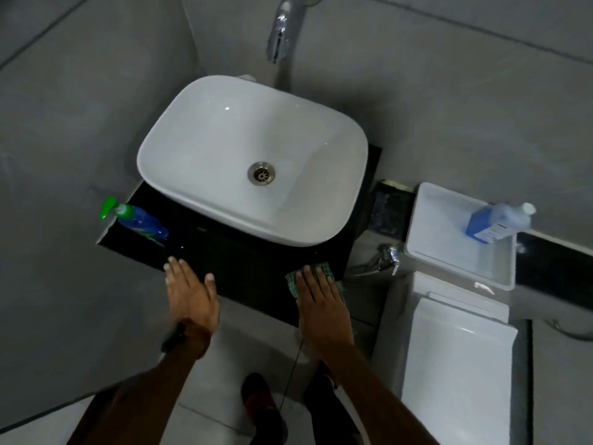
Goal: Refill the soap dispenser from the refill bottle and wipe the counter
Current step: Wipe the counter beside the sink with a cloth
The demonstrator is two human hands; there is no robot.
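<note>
A blue soap dispenser [139, 221] with a green pump stands at the left end of the black counter [244, 264]. The pale blue refill bottle [499, 221] with a white cap stands on the white toilet tank lid, far right. My right hand [322, 298] lies flat on a green checked cloth [293, 279], pressing it onto the counter's front right corner. My left hand [192, 290] rests flat on the counter's front edge with its fingers together and nothing in it.
A white basin [179, 136] fills most of the counter, with a chrome tap [280, 30] above it. The toilet tank [430, 239] and closed toilet lid [455, 370] stand right of the counter. Grey walls close in behind and to the left. My feet are on the tiled floor below.
</note>
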